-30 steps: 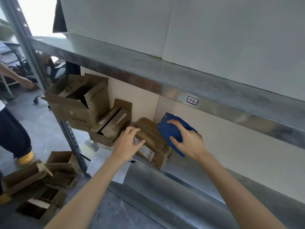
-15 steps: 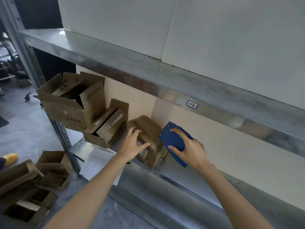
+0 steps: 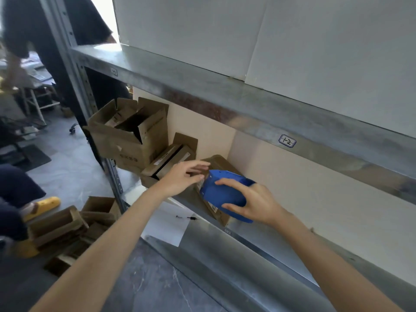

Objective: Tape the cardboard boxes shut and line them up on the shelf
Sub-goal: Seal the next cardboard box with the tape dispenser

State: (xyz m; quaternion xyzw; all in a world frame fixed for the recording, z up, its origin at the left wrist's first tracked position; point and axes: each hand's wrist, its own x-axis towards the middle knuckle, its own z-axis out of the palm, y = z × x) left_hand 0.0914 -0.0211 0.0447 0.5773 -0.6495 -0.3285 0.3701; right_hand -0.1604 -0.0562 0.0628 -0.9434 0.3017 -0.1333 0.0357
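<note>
A small closed cardboard box [image 3: 221, 164] lies tilted on the metal shelf [image 3: 247, 248]. My right hand [image 3: 254, 204] grips a blue tape dispenser [image 3: 222, 193] and holds it against the box's near face. My left hand [image 3: 182, 180] reaches over the box's left side with fingers stretched out, touching its top. Left of it stand a low open box [image 3: 171, 158] and a bigger open box [image 3: 132, 136] with raised flaps.
A white sheet [image 3: 167, 226] with a pen [image 3: 186, 217] lies on the shelf's left end. Several open boxes [image 3: 67, 226] sit on the floor by the shelf post [image 3: 112, 174]. Another person's leg and yellow shoe [image 3: 42, 204] are at left. An upper shelf beam [image 3: 247, 104] overhangs.
My right hand has brought the blue dispenser leftward over the small box's near face. My left hand's fingers have straightened over the box's top. The view has shifted right.
</note>
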